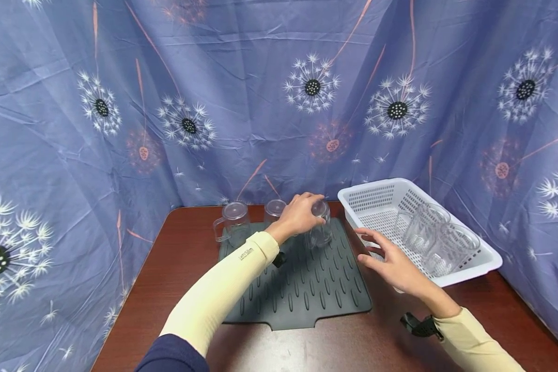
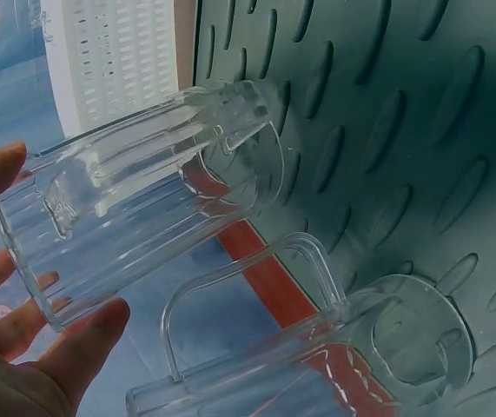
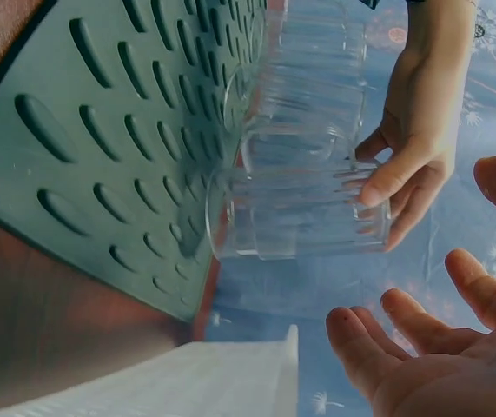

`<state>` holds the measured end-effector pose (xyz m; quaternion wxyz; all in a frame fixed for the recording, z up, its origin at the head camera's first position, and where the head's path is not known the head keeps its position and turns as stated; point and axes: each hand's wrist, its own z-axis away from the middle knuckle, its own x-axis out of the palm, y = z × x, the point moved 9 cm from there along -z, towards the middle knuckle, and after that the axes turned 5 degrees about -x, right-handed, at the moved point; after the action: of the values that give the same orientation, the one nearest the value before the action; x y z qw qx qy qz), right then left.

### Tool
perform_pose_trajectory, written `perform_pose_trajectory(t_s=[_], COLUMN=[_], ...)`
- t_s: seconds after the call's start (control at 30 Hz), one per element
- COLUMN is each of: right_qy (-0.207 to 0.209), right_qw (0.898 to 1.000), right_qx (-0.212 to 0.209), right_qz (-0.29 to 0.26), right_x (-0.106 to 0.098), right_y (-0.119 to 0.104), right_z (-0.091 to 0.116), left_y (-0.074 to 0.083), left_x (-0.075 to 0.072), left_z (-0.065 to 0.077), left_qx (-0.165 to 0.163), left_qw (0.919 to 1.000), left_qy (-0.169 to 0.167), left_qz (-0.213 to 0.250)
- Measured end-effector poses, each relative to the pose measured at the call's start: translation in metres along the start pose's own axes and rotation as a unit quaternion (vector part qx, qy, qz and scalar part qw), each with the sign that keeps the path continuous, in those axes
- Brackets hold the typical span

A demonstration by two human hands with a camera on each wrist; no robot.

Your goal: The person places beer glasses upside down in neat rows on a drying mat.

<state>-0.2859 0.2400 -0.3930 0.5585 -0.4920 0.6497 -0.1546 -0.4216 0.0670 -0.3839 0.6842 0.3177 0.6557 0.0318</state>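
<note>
My left hand (image 1: 302,214) grips the base end of an upside-down clear glass mug (image 1: 322,235) over the back right of the dark drying mat (image 1: 302,294). In the left wrist view, fingertips and thumb surround the base of this mug (image 2: 143,182); whether its rim touches the mat I cannot tell. To its left, a second mug (image 1: 275,208) and a third mug (image 1: 236,223) stand inverted on the mat, the second partly hidden by my left hand. Fingers spread and holding nothing, my right hand (image 1: 395,263) hovers beside the white basket (image 1: 488,262).
Inside the basket, at the right of the brown table (image 1: 144,305), lie clear mugs, among them a nearer mug (image 1: 451,250) and a farther mug (image 1: 423,227). A blue dandelion-print curtain (image 1: 260,103) hangs behind the table and along both sides.
</note>
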Motion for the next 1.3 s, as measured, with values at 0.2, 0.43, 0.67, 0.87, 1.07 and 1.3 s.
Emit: perform_pose_trajectory(t_s=[0.2,0.43,0.67,0.87,1.07,1.3], right_qy=[0.010,0.033,0.044,0.050,0.058,0.071], right_qw=[1.000,0.998,0.996,0.995,0.994,0.992], right_qx=[-0.019,-0.048,-0.056,-0.060,-0.059,-0.047], right_qz=[0.022,0.039,0.055,0.062,0.068,0.092], right_x=[-0.011,-0.026,-0.035,-0.042,-0.052,-0.066], right_y=[-0.006,-0.016,-0.020,-0.022,-0.025,-0.019], right_z=[-0.003,-0.004,-0.006,-0.007,-0.007,-0.006], left_y=[0.002,0.002,0.002,0.001,0.002,0.007], left_x=[0.002,0.005,0.009,0.012,0.014,0.019], left_z=[-0.008,-0.011,-0.016,-0.020,-0.024,-0.025], left_qx=[-0.004,-0.015,-0.019,-0.022,-0.025,-0.025], left_qw=[0.9999,0.9998,0.9997,0.9994,0.9992,0.9989], left_qy=[-0.003,-0.008,-0.009,-0.011,-0.014,-0.029], left_qz=[-0.011,-0.005,-0.012,-0.023,-0.029,-0.026])
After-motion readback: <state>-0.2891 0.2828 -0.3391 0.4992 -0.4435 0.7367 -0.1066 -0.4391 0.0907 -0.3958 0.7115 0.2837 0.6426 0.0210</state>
